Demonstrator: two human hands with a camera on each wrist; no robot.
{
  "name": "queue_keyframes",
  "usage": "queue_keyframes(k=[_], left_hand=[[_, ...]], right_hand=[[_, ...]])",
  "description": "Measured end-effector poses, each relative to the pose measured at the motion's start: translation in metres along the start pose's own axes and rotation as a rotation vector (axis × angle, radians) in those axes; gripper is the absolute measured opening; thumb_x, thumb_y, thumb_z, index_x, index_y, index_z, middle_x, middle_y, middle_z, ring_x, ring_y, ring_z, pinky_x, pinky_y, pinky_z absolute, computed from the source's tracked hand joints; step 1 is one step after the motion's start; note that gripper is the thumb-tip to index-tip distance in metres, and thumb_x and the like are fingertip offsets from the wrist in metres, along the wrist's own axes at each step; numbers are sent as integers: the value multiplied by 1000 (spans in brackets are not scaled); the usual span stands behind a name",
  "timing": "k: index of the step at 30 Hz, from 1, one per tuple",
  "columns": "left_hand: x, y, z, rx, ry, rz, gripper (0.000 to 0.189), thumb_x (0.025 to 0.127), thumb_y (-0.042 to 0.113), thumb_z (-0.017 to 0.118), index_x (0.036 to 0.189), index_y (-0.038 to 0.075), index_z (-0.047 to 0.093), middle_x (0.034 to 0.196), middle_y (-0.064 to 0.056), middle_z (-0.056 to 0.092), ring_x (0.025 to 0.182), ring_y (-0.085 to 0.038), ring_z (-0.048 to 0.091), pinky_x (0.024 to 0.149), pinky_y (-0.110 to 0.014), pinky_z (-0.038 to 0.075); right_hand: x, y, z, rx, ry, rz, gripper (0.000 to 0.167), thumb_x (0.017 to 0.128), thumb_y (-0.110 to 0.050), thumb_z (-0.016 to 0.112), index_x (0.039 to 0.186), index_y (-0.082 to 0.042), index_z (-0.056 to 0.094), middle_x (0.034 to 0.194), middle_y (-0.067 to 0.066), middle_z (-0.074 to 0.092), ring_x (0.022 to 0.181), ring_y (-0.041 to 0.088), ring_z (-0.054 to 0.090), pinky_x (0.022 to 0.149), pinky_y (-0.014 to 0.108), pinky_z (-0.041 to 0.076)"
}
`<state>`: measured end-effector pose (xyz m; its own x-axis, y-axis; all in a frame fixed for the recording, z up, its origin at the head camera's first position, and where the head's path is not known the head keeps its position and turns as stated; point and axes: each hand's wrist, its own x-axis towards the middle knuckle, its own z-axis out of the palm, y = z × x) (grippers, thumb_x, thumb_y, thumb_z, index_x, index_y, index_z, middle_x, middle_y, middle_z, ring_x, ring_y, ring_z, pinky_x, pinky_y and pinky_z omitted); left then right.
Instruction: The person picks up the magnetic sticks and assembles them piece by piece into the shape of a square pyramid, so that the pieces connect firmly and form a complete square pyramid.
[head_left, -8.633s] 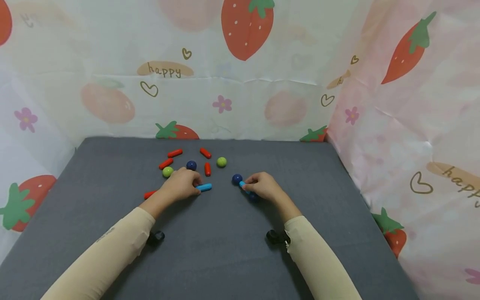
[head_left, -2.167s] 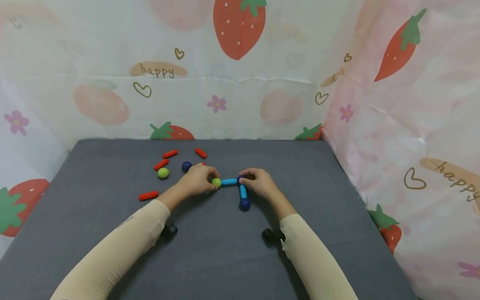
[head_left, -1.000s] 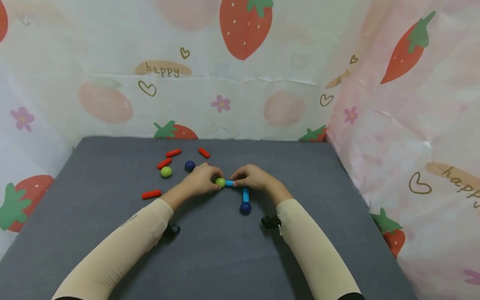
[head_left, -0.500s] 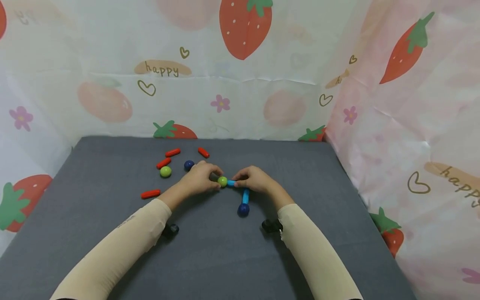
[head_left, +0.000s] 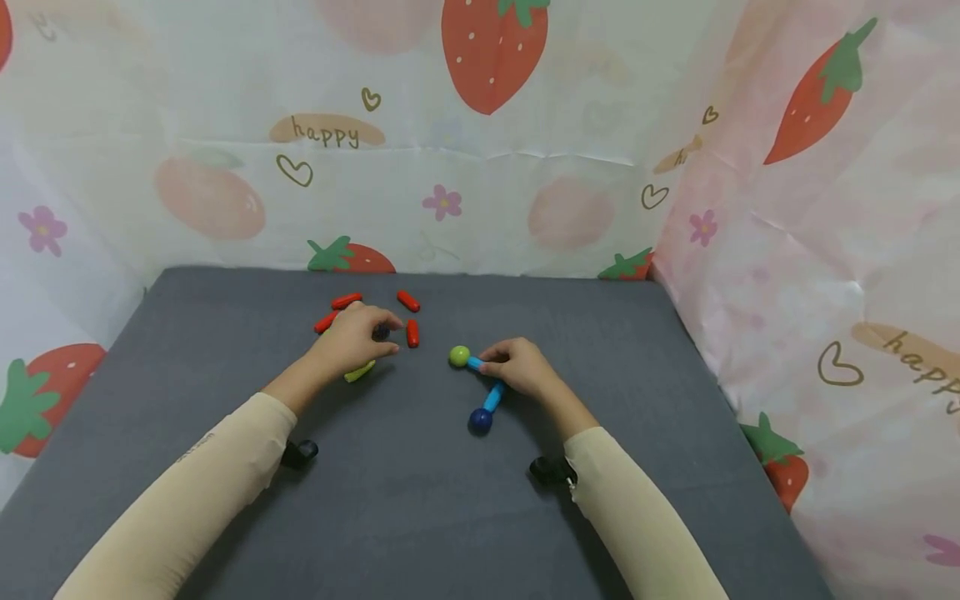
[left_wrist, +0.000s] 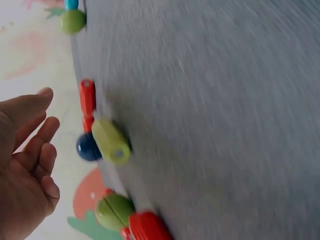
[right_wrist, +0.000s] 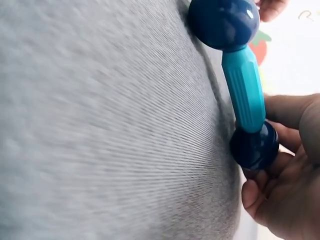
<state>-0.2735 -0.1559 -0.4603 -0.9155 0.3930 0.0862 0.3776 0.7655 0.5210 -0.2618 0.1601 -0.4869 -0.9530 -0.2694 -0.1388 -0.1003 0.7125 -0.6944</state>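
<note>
My right hand (head_left: pixel 519 367) pinches a ball-and-stick assembly near its corner. Its parts are a green ball (head_left: pixel 459 357), two light-blue rods (head_left: pixel 493 396) and a dark blue ball (head_left: pixel 481 420) at the near end. The right wrist view shows a second dark blue ball (right_wrist: pixel 255 146) between my fingers. My left hand (head_left: pixel 347 340) hovers over the loose pieces, thumb and fingers apart, holding nothing. Below it lies a yellow-green rod (left_wrist: pixel 111 141), partly hidden in the head view. A loose dark blue ball (left_wrist: pixel 88 146) sits just beyond that rod.
Several red rods lie at the back left, one red rod (head_left: pixel 412 333) right of my left hand and another red rod (head_left: pixel 408 301) farther back. A loose green ball (left_wrist: pixel 114 210) shows in the left wrist view. Grey cloth (head_left: pixel 420 517) covers the table; a printed curtain (head_left: pixel 480 192) encloses it.
My left hand has let go of the green ball and moved left to the loose pieces. The ball stays on the light-blue rod's end. My right hand has turned the assembly slightly.
</note>
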Motion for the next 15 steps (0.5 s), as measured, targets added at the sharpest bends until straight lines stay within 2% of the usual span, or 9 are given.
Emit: queue_keyframes(k=[8,15], left_hand=[[-7,-23,-16,63,-1,-90,36,93,20,77,128,10,71,126,-12,69,122,-35,48,106,-60,33],[-8,-31,-20,39,-18,-131,36,95,21,75,129,10,69,130,-12,67,126,-35,45,107,-59,33]], right_hand=[[-15,-2,7,40,104,91,18,95,-29,75,108,-18,80,105,-1,75,97,17,66,83,36,54],[-26,-5,10,88,214,180,19,94,-28,76,106,-14,80,105,2,75,96,19,66,81,37,54]])
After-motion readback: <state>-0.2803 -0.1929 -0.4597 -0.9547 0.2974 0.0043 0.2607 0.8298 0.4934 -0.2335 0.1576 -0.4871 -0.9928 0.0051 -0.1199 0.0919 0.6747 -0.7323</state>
